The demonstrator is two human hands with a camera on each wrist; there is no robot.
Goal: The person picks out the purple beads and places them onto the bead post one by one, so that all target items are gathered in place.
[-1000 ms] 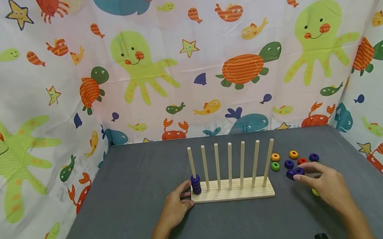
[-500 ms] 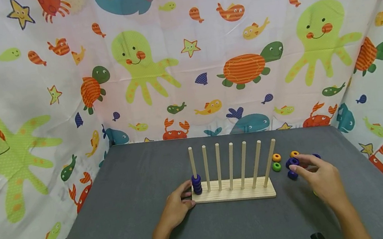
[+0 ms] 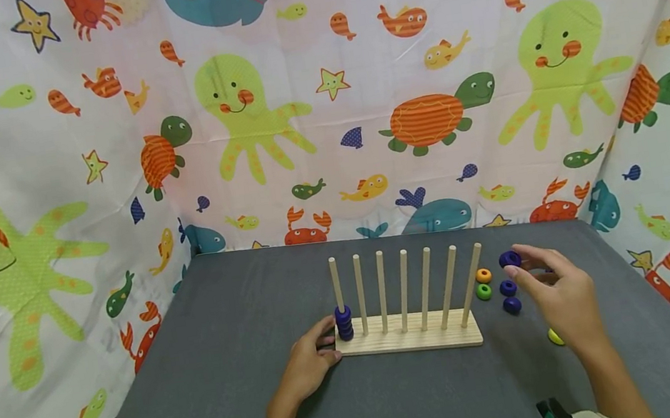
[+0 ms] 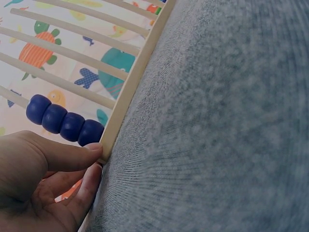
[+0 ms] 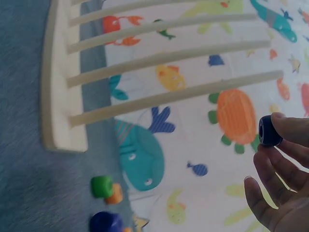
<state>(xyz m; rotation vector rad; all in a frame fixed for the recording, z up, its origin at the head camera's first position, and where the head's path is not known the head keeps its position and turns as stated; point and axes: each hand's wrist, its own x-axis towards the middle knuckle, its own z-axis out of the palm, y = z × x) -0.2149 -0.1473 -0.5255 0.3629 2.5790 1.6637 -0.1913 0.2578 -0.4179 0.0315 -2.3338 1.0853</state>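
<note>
A pale wooden stand (image 3: 408, 342) with a row of several upright pegs rests on the grey table. Several dark blue ring beads (image 3: 343, 324) are stacked at the foot of its leftmost peg. My left hand (image 3: 309, 361) pinches the left end of the base; in the left wrist view the thumb lies against its corner, beside the beads (image 4: 67, 123). Off the table, right of the pegs, my right hand (image 3: 563, 301) holds one dark blue bead (image 5: 269, 130) between thumb and fingertips. Some loose beads are hidden behind that hand.
Right of the stand lie an orange bead (image 3: 483, 276), a green bead (image 3: 484, 292) and two dark blue beads (image 3: 511, 306). A yellow bead (image 3: 556, 337) shows by the right wrist. A curtain (image 3: 341, 164) printed with sea animals stands behind the table (image 3: 212, 343).
My right hand has lifted a dark blue bead up from beside the others and raised it farther above the table. The left hand and the stand have stayed in place.
</note>
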